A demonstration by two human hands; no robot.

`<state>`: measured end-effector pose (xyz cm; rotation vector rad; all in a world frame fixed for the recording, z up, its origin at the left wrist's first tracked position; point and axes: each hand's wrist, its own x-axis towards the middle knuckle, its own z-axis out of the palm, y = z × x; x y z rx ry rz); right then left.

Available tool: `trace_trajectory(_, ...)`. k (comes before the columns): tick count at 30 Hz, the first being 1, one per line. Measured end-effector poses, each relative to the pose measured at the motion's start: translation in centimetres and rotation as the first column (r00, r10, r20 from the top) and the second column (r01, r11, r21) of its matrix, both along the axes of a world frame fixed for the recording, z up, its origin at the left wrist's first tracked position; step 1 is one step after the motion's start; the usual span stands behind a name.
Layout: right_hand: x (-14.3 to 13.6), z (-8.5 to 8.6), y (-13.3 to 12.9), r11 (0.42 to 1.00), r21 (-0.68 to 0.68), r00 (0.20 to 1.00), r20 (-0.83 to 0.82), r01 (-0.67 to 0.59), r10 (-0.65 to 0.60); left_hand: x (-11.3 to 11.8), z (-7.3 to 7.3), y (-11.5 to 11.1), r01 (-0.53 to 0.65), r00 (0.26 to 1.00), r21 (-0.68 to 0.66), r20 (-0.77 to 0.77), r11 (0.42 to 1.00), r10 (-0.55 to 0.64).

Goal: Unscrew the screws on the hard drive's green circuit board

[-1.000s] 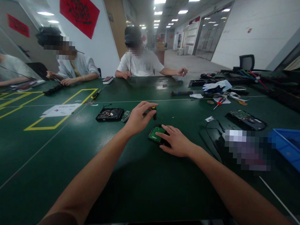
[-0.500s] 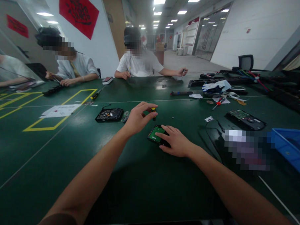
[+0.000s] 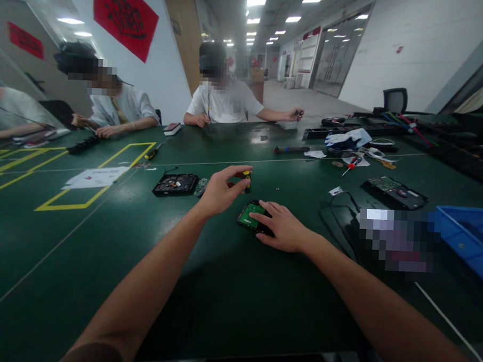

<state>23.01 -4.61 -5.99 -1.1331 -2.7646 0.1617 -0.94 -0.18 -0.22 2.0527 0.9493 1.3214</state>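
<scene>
Between my left hand's (image 3: 221, 191) pinching fingertips, the apparent screwdriver (image 3: 247, 177) had turned, showing more yellow: probably twisting work. My right hand (image 3: 283, 225) stayed spread over the hard drive (image 3: 248, 216) before me, hiding part of its board. An opened drive (image 3: 175, 184) lay leftward, well apart.

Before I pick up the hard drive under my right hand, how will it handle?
The hard drive looks boxy and rigid, so it likely won't bend or roll. Its exposed green circuit board may be fragile.
</scene>
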Motion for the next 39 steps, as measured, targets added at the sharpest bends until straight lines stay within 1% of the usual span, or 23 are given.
trace_trajectory(3,0.02,-0.02,-0.01,1.0,-0.008,1.0,0.001,0.008,-0.008,-0.06,-0.19,0.29,0.068,0.996,-0.04,0.064,0.997,-0.066)
trace_trajectory(5,0.04,-0.03,-0.02,1.0,-0.013,1.0,-0.001,0.007,-0.007,-0.15,-0.25,0.46,0.094,0.993,-0.07,0.082,0.993,-0.089)
trace_trajectory(8,0.08,-0.01,0.01,1.0,-0.015,1.0,-0.002,0.009,-0.009,-0.24,-0.24,0.58,0.107,0.991,-0.092,0.087,0.99,-0.099)
trace_trajectory(12,0.09,0.09,0.01,1.0,-0.018,1.0,0.006,0.012,-0.012,-0.25,-0.19,0.6,0.105,0.991,-0.085,0.096,0.991,-0.097)
trace_trajectory(17,0.04,0.09,-0.08,1.0,-0.001,1.0,0.003,0.003,-0.003,-0.22,-0.26,0.62,0.073,0.996,-0.058,0.061,0.996,-0.07)
trace_trajectory(21,0.02,-0.01,-0.09,1.0,-0.006,1.0,0.0,0.005,-0.005,-0.08,-0.4,0.56,0.013,1.0,-0.004,0.008,1.0,-0.013)
trace_trajectory(26,0.0,0.03,-0.09,1.0,-0.008,1.0,0.002,0.008,-0.008,0.16,-0.29,0.22,-0.036,0.999,0.062,-0.039,0.997,0.038)
trace_trajectory(39,-0.05,0.11,-0.12,1.0,0.01,1.0,0.004,0.001,-0.001,0.27,0.02,-0.16,-0.061,0.993,0.098,-0.093,0.993,0.07)
